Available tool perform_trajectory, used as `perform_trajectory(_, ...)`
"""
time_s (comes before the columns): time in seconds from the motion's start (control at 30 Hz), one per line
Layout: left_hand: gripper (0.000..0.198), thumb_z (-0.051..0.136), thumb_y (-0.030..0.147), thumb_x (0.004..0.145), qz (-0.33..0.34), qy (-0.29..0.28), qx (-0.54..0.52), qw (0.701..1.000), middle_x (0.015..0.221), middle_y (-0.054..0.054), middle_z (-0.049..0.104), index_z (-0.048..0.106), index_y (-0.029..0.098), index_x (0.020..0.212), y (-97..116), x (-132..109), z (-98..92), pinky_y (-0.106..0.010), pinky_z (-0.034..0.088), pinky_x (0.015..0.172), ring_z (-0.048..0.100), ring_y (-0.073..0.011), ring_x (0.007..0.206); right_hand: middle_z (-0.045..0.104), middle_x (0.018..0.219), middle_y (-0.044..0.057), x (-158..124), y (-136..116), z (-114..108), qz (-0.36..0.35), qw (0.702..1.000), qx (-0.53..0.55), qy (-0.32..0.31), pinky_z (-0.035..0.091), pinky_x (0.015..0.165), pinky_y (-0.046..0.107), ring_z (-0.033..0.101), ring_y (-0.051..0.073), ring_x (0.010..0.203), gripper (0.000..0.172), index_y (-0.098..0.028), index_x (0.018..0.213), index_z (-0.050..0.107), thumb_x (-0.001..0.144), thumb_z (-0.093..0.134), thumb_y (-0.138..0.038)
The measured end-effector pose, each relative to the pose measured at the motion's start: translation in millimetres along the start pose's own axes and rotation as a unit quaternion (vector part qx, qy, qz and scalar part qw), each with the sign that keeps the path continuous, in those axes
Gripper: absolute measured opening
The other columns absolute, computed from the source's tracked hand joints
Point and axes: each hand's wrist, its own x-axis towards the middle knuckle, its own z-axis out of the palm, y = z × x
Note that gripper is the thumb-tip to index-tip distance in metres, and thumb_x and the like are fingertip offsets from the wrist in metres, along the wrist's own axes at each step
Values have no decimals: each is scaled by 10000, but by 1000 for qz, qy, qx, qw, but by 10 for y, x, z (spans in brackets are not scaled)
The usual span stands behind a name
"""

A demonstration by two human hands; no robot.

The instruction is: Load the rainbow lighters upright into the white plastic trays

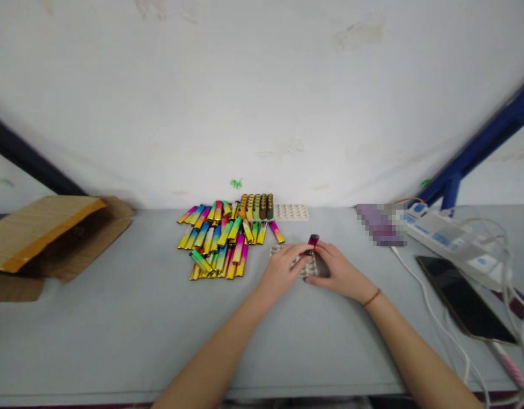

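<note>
Dozens of rainbow-foil lighters lie in a heap (219,241) on the grey worktop (117,318), and I take that heap as my mark. At its far right corner a white holed tray (292,212) holds a block of upright lighters (256,207) at its left end, while its right end shows bare holes. Well left of the heap lies an open cardboard box (49,233). Well right of it sit a power strip (440,236), a dark phone (461,298) and white cables (432,318).

Just right of the heap, my right hand (336,271) has its grip closed on a single lighter (313,240), which is upright with a magenta body and a dark cap. My left hand (283,268) bends its fingers over a small pale tray (305,268). I cannot tell whether that grip clamps the tray or what the tray holds.
</note>
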Motion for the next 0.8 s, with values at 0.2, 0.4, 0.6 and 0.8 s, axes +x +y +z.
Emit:
perform_trajectory(0.2,300,526,292,976,10,-3,53,999,1163,-70,673,635,258,1254,39,65,45,-359,526,981,655,-196,1062,559,1374,206,9,-19,3,-6,1000,2,5,443,1078,537,554,345,1245,664,-141,1308,535,762,786,-425)
perform_trajectory(0.4,280,517,240,970,4,9,84,996,1166,-87,657,611,220,1232,-6,86,53,-368,544,964,662,-201,1058,565,1365,210,5,-13,17,3,1000,1,8,421,1094,571,541,363,1261,678,-149,1309,538,756,784,-453)
perform_trajectory(0.6,410,458,204,981,34,-28,141,989,1353,-93,609,551,244,1378,28,68,-4,-403,467,1089,586,-218,1235,578,1339,215,8,-19,13,3,1000,3,5,435,1085,558,549,358,1245,654,-136,1287,546,762,777,-452)
perform_trajectory(0.8,479,469,193,964,26,-54,164,985,1361,-87,616,512,270,1435,50,47,-48,-412,472,1074,591,-227,1226,573,1355,196,0,-22,15,2,1000,11,17,435,1089,560,550,356,1255,675,-162,1319,538,764,778,-461)
